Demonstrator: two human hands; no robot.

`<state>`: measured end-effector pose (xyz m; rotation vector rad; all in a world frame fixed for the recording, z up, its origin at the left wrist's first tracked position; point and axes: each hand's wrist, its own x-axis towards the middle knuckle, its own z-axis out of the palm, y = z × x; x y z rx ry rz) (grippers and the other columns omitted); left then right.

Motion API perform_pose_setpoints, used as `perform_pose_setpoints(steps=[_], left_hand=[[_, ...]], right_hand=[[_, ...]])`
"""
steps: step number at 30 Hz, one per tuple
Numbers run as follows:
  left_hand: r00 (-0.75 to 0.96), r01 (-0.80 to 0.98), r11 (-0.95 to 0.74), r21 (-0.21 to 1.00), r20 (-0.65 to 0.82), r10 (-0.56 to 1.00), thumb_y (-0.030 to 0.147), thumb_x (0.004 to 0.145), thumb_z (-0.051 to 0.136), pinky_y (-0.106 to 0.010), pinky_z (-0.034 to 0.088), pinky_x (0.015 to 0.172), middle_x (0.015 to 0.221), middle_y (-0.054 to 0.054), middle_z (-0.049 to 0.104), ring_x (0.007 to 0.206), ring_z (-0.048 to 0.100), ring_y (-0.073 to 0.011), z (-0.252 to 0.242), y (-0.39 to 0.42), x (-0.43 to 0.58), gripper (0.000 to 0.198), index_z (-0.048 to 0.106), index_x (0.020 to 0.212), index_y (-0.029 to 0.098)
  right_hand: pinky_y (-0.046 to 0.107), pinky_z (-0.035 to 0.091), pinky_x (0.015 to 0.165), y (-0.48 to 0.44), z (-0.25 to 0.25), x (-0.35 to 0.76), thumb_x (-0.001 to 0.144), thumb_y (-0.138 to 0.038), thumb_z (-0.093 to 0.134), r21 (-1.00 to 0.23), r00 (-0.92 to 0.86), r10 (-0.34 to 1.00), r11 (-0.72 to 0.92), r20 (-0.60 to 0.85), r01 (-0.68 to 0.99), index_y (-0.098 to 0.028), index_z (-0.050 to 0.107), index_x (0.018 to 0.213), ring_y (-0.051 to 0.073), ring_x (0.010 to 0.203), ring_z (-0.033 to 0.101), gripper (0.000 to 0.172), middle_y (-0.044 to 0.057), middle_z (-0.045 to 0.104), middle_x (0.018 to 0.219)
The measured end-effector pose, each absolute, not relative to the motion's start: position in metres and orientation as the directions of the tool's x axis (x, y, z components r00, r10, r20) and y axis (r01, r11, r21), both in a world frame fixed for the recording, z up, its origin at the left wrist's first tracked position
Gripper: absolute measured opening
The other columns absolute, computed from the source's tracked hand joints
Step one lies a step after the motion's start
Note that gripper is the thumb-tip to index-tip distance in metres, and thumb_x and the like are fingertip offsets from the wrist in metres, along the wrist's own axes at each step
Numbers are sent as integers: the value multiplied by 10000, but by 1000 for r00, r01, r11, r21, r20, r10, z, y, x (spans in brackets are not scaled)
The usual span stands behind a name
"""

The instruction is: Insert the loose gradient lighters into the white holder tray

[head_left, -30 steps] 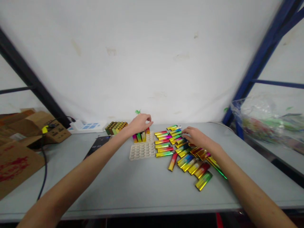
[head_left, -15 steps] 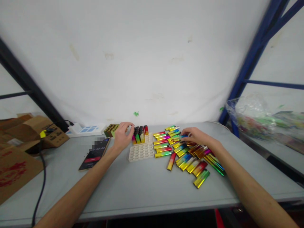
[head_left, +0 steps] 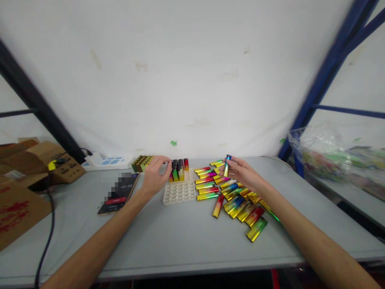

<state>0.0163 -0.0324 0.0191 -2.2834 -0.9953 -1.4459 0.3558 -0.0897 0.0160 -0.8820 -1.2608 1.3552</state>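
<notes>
Between the fingertips of my right hand (head_left: 242,169) is a shiny blue-and-gold tube (head_left: 227,165), held nearly upright with its dark end up. My left hand (head_left: 156,172) is curled, thumb and forefinger close together beside the standing tubes (head_left: 177,170); whether it grips one is hidden. These black-topped tubes stand in rows in a white tray with round holes (head_left: 179,193), whose front half shows bare holes. Many metallic tubes (head_left: 237,204) in gold, red, green, pink and blue lie loosely below and around my right hand.
Behind my left hand sits a block of gold tubes (head_left: 141,161). A phone (head_left: 120,196) lies on the grey table (head_left: 168,241), near a white power strip (head_left: 111,161). Cardboard boxes (head_left: 24,200) and a black cable are at left, a clear plastic bag (head_left: 319,152) at right.
My right hand has lifted a blue-and-gold tube from the pile and turned it upright. My left hand stays by the standing tubes.
</notes>
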Motion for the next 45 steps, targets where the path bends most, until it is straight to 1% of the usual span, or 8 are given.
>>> perform_pose_setpoints(steps=[5,11,16,20,28,33,39,45], left_hand=[[273,659,-740,133,875,400,202,963,541,-335,517,823,850,-58,688,847,636,-200,22,-38,19,124,618,867,186],[303,636,-760,133,863,404,190,958,539,-333,524,813,833,-56,679,839,637,-195,23,-43,23,133,615,849,193],[304,632,-762,142,859,413,197,944,545,-346,526,814,832,-55,682,835,639,-198,25,-45,25,118,619,852,196],[316,626,-771,120,864,391,198,947,546,-345,524,807,827,-50,681,826,635,-196,24,-46,26,115,615,855,196],[323,619,-776,123,860,395,191,939,548,-349,528,813,820,-49,684,814,637,-190,23,-46,27,112,610,846,194],[326,613,-783,105,870,371,182,947,538,-341,528,798,817,-47,678,806,631,-186,24,-48,27,119,603,847,196],[335,584,-803,116,867,369,180,957,529,-342,532,810,812,-47,665,824,628,-190,24,-51,31,136,592,839,200],[349,538,-821,191,836,423,223,971,539,-362,550,840,846,-61,687,843,643,-194,22,-60,40,146,611,847,199]], right_hand=[[301,516,670,-96,13,335,877,-576,691,-970,-216,958,151,191,-189,-252,532,1029,122,623,567,392,-44,598,772],[231,241,449,-100,8,324,923,-682,551,-969,-158,959,244,234,49,-255,436,864,95,485,271,446,-89,336,623],[269,279,522,-105,6,318,941,-666,488,-786,-37,922,348,385,510,-221,400,644,125,575,362,542,-34,380,596],[277,238,528,-107,5,312,925,-549,469,-711,-26,916,329,401,621,-224,352,592,121,557,340,479,-32,368,563],[278,310,565,-107,3,312,951,-519,457,-704,-33,908,347,418,620,-223,431,648,147,591,447,425,-21,492,600],[288,424,626,-108,3,313,1017,-592,417,-772,-78,930,342,358,537,-231,574,958,173,626,544,398,-31,578,659],[380,474,910,-106,6,314,988,-560,533,-664,-166,847,504,505,551,-204,699,986,247,1006,612,393,91,679,1020],[320,469,626,-105,1,315,948,-584,581,-873,-93,937,349,338,340,-190,682,1050,177,656,567,420,8,625,732]])
